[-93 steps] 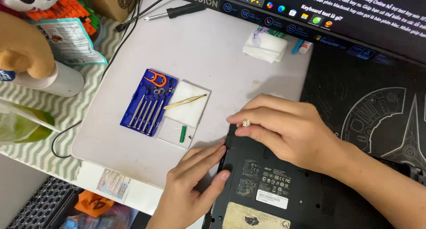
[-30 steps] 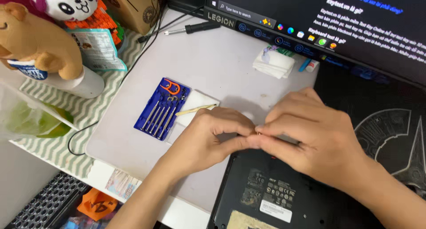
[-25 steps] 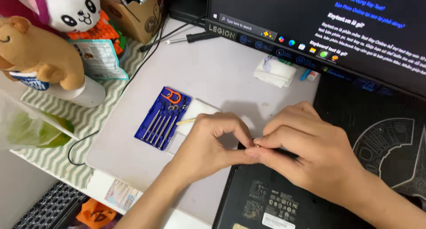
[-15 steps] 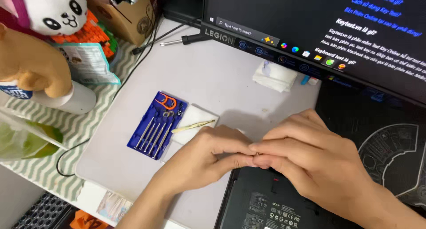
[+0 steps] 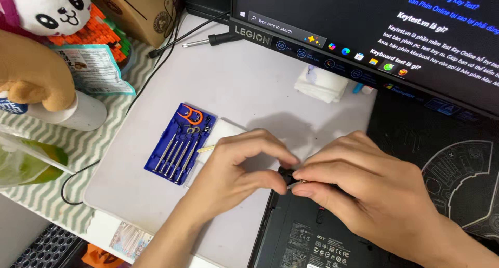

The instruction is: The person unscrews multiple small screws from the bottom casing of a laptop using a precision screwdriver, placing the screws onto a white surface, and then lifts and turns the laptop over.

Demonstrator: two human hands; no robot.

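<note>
At the top-left corner of the upturned black laptop (image 5: 332,237), the left hand (image 5: 234,174) and right hand (image 5: 364,190) meet, fingertips pinching a small dark part (image 5: 286,175). Bare grey mat (image 5: 244,81) lies open beyond them. Just left, the blue tool case (image 5: 179,143) holds slim drivers.

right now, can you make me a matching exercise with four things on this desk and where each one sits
Things:
1. blue tool case
2. folded white cloth
3. black laptop
4. cardboard box

Places:
a. top left, behind the stuffed toys
b. under both hands, bottom side up
c. just below the monitor's lower edge
d. on the grey mat, left of the left hand

Pairs: 1-d, 2-c, 3-b, 4-a
</note>
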